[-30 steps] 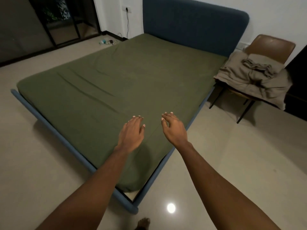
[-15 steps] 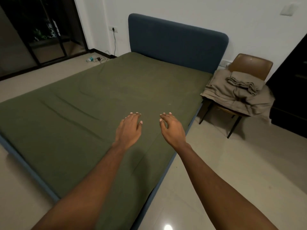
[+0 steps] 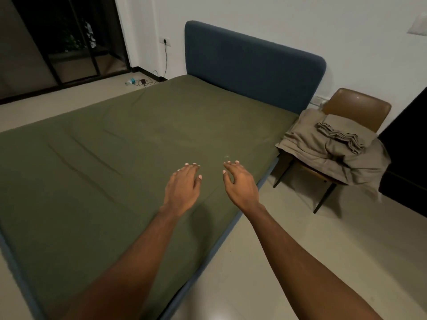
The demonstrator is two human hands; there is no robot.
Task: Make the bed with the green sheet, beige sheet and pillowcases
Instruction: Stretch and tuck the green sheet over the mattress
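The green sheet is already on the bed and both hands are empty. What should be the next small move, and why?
Probably reach the right hand toward the beige sheet piled on the chair. The green sheet covers the mattress, and both hands, left hand too, are open over it, holding nothing.

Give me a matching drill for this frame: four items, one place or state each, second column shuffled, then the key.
Things:
1. green sheet
2. beige sheet
3. headboard
4. left hand

Places or states:
A. heaped on the brown chair
B. open, fingers spread, over the bed's near side
C. spread over the mattress, a few creases
D. upright against the white wall

Pairs: 1-C, 2-A, 3-D, 4-B
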